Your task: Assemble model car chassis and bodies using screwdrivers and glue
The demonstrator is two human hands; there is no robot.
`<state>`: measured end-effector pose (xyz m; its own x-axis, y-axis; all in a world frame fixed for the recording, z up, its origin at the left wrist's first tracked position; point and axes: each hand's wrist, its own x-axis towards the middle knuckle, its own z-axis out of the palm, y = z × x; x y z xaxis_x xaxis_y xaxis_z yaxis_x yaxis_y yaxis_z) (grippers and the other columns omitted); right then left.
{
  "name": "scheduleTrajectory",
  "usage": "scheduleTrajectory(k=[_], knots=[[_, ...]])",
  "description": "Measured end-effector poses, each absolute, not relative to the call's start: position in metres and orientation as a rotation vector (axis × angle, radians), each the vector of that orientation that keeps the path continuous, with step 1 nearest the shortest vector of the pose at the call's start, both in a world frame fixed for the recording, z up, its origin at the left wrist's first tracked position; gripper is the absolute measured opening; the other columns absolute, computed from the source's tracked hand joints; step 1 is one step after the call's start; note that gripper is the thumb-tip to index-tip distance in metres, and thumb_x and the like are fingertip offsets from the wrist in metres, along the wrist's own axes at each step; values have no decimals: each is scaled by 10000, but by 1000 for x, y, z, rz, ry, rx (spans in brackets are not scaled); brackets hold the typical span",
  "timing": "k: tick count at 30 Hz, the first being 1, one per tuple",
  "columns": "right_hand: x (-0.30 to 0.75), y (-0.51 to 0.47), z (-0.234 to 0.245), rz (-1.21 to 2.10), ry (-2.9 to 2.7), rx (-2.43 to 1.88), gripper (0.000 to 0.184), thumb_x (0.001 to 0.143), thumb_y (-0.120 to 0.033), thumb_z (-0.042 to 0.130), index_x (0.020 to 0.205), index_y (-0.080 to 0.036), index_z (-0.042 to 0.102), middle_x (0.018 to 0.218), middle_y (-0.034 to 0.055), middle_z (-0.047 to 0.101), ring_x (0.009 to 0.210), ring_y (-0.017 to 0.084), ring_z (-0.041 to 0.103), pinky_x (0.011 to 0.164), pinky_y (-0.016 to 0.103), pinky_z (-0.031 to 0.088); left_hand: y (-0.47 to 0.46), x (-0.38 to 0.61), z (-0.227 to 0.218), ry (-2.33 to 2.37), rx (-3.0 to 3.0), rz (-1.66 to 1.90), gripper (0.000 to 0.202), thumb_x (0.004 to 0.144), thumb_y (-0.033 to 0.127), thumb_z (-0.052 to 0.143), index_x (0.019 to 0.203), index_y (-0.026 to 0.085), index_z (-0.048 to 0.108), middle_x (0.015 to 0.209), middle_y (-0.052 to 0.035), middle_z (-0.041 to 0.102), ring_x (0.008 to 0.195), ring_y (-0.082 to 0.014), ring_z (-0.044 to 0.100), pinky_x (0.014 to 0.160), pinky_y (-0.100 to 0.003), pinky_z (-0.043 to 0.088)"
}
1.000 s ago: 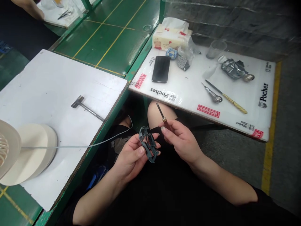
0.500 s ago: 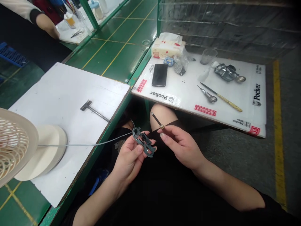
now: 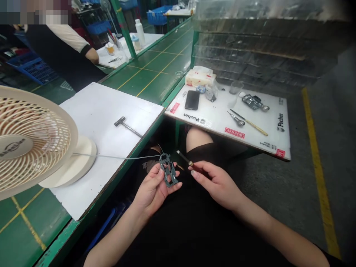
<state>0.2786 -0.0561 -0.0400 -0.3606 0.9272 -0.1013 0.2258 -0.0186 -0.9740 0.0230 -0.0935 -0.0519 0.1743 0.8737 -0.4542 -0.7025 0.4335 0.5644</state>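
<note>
Seated between two work surfaces, we hold a dark grey-green, openwork plastic part (image 3: 168,172) over our lap, the grip of our left hand (image 3: 154,185) closed on it, thumb along one edge and fingers spread behind. Our right hand (image 3: 218,183) has its grip wrapped around the reddish-brown handle of a slim metal-bladed tool with a brass-coloured collar (image 3: 190,163); the blade angles up beside the part, apart from it.

Ahead on our right, a white tabletop (image 3: 213,115) printed with "Pocher" and "Hornby" carries a black smartphone (image 3: 192,100), a cream tissue box (image 3: 198,78) and a clear plastic cup (image 3: 236,88). Nearer its right side lie a pointed tool with a bulbous metal handle (image 3: 237,120), a dark file with a yellow-wrapped handle (image 3: 255,127) and a cluster of shiny dark grey parts (image 3: 251,102).

On our left, a cream round-caged fan (image 3: 16,145) stands near a grey metal T-shaped tool (image 3: 120,121) on white sheeting (image 3: 102,105). Beyond, a co-worker's white sleeve (image 3: 69,39) is visible.
</note>
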Motion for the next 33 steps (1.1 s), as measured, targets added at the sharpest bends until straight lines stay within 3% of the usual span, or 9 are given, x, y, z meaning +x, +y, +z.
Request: scheduleTrajectory(k=[4,10,13,17,21,24,26,31,33], knots=[[278,-68,-40,1508,-1769,-1189,400,1135,-601,722,1336,-281,854,1266,83,887,1142,289,839,1043,437,669,-108,26,-68,810,205,1138,380,933,291,1030,1199,167,788,1239,-99,853,1092,-244,857,909,-418,770],[271,-69,-34,1548,-1809,-1171,397,1120,-572,756,1376,-279,831,1078,56,862,949,229,795,924,384,676,-122,30,-73,750,172,1212,380,908,263,1049,1145,174,766,1248,-109,865,1118,-271,877,1167,-589,679],[268,-64,-29,1547,-1791,-1152,393,1108,-574,772,1339,-261,827,994,43,842,881,210,773,866,356,671,-126,30,-70,732,189,1255,369,905,238,1045,1140,165,769,1297,-130,867,1112,-291,887,1195,-608,660],[268,-54,-22,1483,-1806,-1149,380,1105,-599,768,1232,-249,843,963,56,848,854,220,788,807,343,676,-129,27,-66,687,252,1288,338,929,248,1020,1148,159,778,1360,-157,860,1073,-289,890,1172,-598,677],[278,-41,-12,1280,-1933,-1166,289,1109,-552,780,1192,-293,878,1080,61,889,929,246,838,843,352,707,-125,21,-59,627,327,1339,403,921,319,1038,1205,174,791,1370,-145,852,1105,-275,879,1062,-475,735],[285,-32,-5,1136,-2084,-1072,235,1119,-446,779,1308,-346,876,1120,30,908,945,242,872,875,348,729,-115,17,-55,581,341,1377,363,904,316,1050,1122,193,787,1299,-110,873,1076,-260,884,990,-433,760],[287,-26,-2,1065,-2151,-971,307,1112,-363,788,1412,-381,849,1184,16,917,986,242,894,898,342,741,-106,17,-52,566,351,1382,337,903,306,1047,1089,198,788,1258,-101,885,1037,-256,887,954,-434,770],[285,-5,-1,992,-2196,-774,456,1129,-223,749,1541,-414,789,1100,2,897,896,198,877,789,283,731,-78,27,-52,608,366,1329,369,902,343,1053,1151,211,816,1240,-102,886,990,-247,883,894,-411,773],[285,4,-4,986,-2196,-758,469,1132,-205,744,1559,-396,779,1155,18,892,950,204,880,825,290,738,-67,32,-54,620,365,1307,397,896,354,1057,1190,219,826,1240,-100,889,983,-252,888,884,-412,773]])
